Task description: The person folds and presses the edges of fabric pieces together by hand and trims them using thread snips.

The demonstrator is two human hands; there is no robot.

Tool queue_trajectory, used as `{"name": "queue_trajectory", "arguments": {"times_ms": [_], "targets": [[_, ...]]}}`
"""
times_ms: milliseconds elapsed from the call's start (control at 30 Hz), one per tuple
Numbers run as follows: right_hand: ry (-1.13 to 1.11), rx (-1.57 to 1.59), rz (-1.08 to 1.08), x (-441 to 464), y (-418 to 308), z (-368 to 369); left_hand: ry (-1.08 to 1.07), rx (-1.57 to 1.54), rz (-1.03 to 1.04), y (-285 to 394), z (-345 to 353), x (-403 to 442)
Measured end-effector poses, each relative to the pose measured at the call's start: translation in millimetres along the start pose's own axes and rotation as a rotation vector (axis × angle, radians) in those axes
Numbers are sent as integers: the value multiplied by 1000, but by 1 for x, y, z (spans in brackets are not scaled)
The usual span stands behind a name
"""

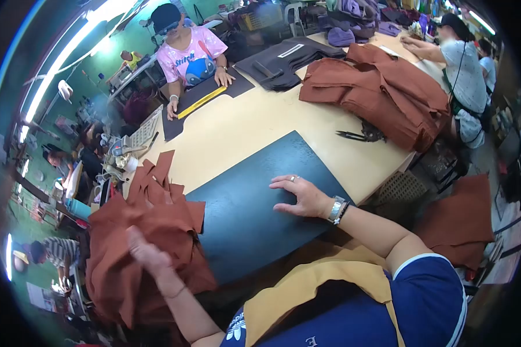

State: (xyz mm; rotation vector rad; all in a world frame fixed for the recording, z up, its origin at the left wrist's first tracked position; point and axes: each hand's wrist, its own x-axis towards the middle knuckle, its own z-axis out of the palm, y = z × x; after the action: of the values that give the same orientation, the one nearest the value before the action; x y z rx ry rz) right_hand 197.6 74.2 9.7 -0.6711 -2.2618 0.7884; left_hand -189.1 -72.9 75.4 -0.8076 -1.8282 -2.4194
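My right hand [300, 196] is over the dark blue-green cutting mat [246, 194], fingers apart and holding nothing; whether it touches the mat I cannot tell. My left hand [149, 253], slightly blurred, is at the heap of rust-brown fabric [113, 237] on the mat's left side. Its fingers are stretched out, and no cloth shows gripped in them. Part of the heap hangs over the near table edge, and narrow cut strips stick out at its top.
Across the table [243, 134], a person holds a yellow ruler [202, 103] on dark cloth. Dark cut pieces [283, 61] lie at the back. At right are a rust-brown stack [376, 95] and black-handled scissors [353, 136]. Another person works at far right.
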Motion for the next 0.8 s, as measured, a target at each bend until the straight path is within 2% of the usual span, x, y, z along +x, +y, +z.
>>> {"name": "queue_trajectory", "arguments": {"times_ms": [33,67,133,167,200,300,333,367,400,500,533,633,667,800], "targets": [[-35,111,31,0,-13,-4,-126,-76,-166,3,30,-36],[-68,225,60,2,-24,-3,-444,23,-163,2,47,-65],[-27,311,14,1,-33,13,-1109,191,-30,2,82,-121],[1,356,-4,1,-35,18,-1251,-2,-274,17,90,-146],[-22,352,106,2,-35,19,-1323,40,-67,15,95,-161],[43,328,231,6,-6,2,-1332,469,390,20,85,-152],[191,192,205,6,3,-12,-1257,643,412,18,77,-147],[337,200,227,5,22,-23,-1175,816,432,13,68,-141],[425,236,288,4,33,-46,-1146,947,362,-2,58,-134],[537,-303,423,-20,128,-97,-1159,1078,338,-19,44,-122],[477,-605,495,-28,118,-116,-1191,1098,308,-20,46,-123],[358,-905,445,-54,130,-124,-1231,1109,331,-23,64,-130],[305,-847,500,-59,125,-127,-1263,1090,335,-23,73,-132],[402,-767,403,-71,150,-128,-1359,994,407,-30,108,-137]]}}
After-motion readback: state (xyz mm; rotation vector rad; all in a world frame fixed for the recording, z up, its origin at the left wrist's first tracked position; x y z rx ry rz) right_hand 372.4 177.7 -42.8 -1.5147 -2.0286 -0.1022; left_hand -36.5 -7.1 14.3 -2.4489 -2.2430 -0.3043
